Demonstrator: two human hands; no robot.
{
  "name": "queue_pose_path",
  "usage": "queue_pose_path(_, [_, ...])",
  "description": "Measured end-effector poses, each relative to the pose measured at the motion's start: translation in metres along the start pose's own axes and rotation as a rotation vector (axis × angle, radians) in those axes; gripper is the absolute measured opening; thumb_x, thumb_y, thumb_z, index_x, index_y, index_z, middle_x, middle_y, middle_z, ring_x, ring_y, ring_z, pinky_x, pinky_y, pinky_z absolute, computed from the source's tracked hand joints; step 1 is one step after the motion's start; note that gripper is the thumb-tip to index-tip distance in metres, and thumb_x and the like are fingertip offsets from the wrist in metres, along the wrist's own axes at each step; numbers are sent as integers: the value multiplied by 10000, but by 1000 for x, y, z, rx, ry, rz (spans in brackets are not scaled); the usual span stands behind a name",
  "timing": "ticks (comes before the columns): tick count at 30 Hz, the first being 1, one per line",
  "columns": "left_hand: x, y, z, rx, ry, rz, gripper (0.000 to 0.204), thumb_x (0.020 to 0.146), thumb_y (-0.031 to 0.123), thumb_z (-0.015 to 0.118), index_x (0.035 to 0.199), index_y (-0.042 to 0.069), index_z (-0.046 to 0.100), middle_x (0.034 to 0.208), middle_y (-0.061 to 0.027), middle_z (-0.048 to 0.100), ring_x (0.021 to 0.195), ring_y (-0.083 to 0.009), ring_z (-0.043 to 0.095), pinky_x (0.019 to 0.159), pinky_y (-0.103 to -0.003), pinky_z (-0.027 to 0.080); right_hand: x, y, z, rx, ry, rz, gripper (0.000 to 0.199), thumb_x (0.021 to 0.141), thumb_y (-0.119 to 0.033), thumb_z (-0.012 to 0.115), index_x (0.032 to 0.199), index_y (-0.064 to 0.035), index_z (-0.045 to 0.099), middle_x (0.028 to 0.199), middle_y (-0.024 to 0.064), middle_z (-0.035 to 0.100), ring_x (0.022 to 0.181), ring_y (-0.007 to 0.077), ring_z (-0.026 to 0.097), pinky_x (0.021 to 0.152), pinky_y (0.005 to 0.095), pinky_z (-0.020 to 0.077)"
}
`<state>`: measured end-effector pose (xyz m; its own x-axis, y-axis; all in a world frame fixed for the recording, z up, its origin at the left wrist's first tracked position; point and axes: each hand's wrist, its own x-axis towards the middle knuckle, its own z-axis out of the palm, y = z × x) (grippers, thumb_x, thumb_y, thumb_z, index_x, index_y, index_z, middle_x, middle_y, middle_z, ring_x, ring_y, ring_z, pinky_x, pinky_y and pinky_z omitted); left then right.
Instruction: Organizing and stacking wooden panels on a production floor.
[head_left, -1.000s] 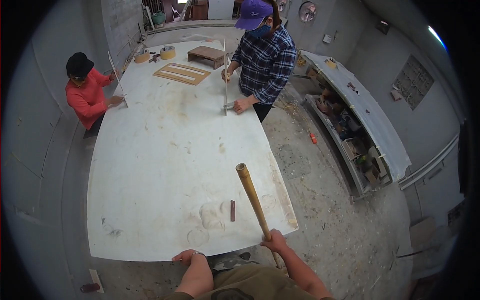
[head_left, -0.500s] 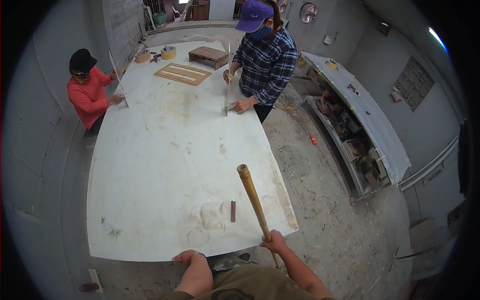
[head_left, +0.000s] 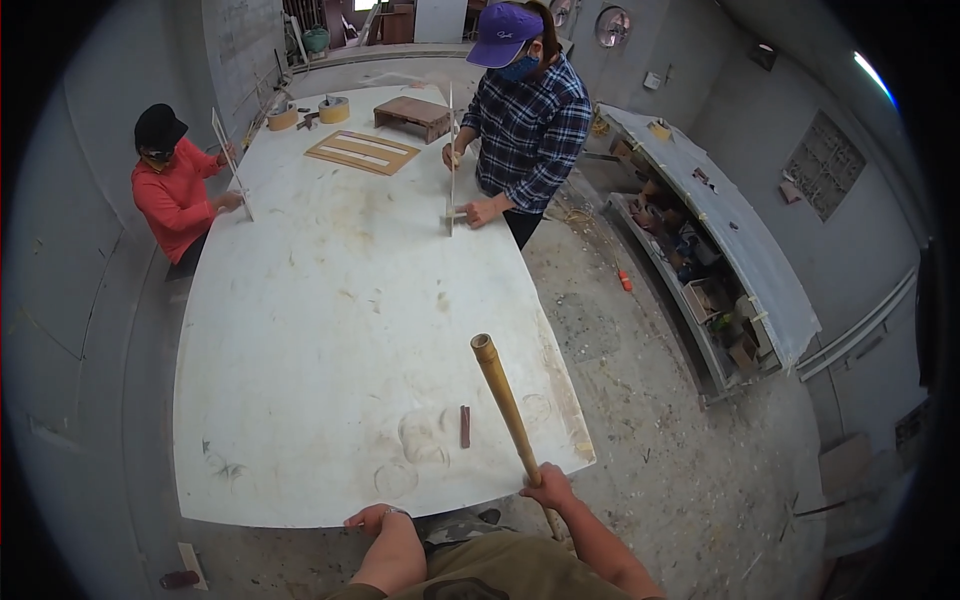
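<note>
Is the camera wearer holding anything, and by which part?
The right hand grips the bamboo pole partway along, well below its top. The left hand is at the near edge of the table; whether it grips anything cannot be told.

The left hand (head_left: 370, 519) is bent at the wrist and turned toward its own left (its fingertips are hard to see). Behind it, the bare left forearm (head_left: 393, 553) is shown. Well to its right, the right hand (head_left: 548, 487) is curled closed, with the bare right forearm (head_left: 603, 545) slanted behind it.
</note>
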<state>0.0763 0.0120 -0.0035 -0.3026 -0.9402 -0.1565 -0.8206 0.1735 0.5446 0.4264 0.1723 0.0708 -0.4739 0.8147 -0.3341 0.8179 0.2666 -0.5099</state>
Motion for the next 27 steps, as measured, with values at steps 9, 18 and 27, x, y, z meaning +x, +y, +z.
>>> queue_pose_path(9, [36,-11,34,-29,7,-53,787,1025,635,361,912,-64,706,943,-250,721,928,-434,691,850,-475,540,8,-20,4,26,-28,-64,394,657,-370,908,822,-87,689,917,173,639,903,390,624,786,494,513])
queue_pose_path(18, [7,0,7,3,-27,-55,823,1025,649,342,863,-69,711,899,-257,721,891,-441,696,813,-473,554,7,-10,5,-14,5,-70,387,656,-365,907,809,-88,685,902,172,639,874,388,627,767,490,517])
queue_pose_path(27, [-5,12,-11,28,-44,-62,862,1024,664,322,815,-74,716,855,-264,721,853,-448,702,776,-472,569,7,-5,7,17,22,-59,386,645,-355,912,792,-83,681,889,175,636,866,390,623,763,492,514])
